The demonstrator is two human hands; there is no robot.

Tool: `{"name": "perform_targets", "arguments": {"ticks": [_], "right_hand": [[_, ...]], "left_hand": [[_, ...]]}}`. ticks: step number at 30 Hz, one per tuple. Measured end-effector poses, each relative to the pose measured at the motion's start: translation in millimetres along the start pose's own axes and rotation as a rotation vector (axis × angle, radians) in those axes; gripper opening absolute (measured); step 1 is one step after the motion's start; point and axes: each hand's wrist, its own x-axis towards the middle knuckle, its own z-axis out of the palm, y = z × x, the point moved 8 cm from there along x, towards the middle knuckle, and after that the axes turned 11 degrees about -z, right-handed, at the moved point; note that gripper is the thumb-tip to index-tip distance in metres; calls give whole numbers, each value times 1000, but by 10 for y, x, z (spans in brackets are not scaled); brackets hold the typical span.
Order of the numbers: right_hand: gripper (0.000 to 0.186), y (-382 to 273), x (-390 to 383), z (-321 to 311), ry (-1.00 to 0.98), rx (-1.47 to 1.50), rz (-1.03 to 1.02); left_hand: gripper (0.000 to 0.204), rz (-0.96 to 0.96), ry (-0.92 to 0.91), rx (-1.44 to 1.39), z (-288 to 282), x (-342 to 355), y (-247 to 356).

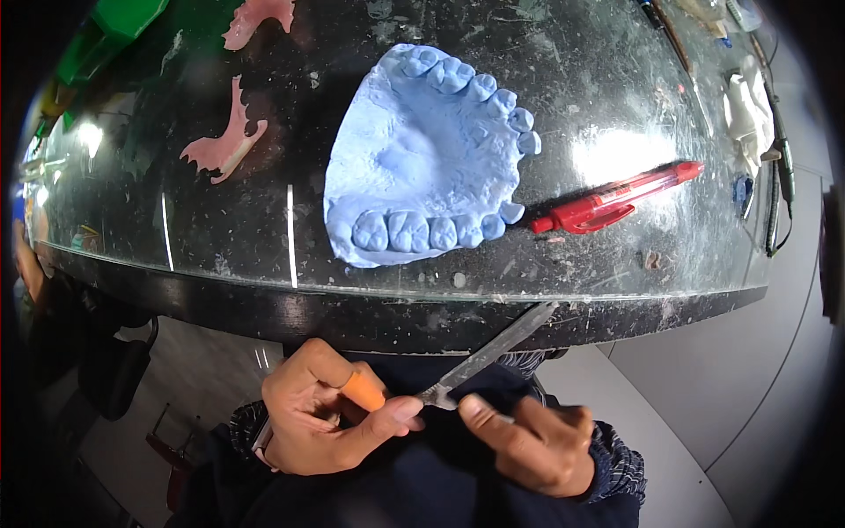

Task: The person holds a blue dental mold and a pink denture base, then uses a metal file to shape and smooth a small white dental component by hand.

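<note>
Below the table's front edge, my left hand (327, 414) is closed in a pinch, with an orange cover on one finger. Its thumb tip meets the near end of a flat grey metal tool (493, 352), which slants up to the right across the table edge. A small pale bit shows at that end, too small to name. Close on the right is my right hand (532, 440), its fingers curled and its thumb toward the tool's end; what it holds is hidden. A blue dental cast (422, 167) with a row of teeth rests on the table beyond both hands.
Right of the cast lies a red pen (616, 201). Two pink denture-like pieces, one nearer (227, 145) and one farther (260, 19), lie at the left. A green container (114, 31) stands far left. White tissue (748, 114) and a corded handpiece (783, 167) sit at the right edge.
</note>
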Motion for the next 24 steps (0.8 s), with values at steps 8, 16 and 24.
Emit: {"name": "perform_targets", "arguments": {"ticks": [8,16,24], "right_hand": [[48,71,-89,-13,18,-144,-126],[51,112,-60,-33,61,-109,-47],[29,23,-35,69,-56,-3,-109]], "left_hand": [[29,-10,12,-34,2,-6,-25],[29,-16,-32,-31,13,1,-23],[37,-42,-119,143,92,8,46]]}}
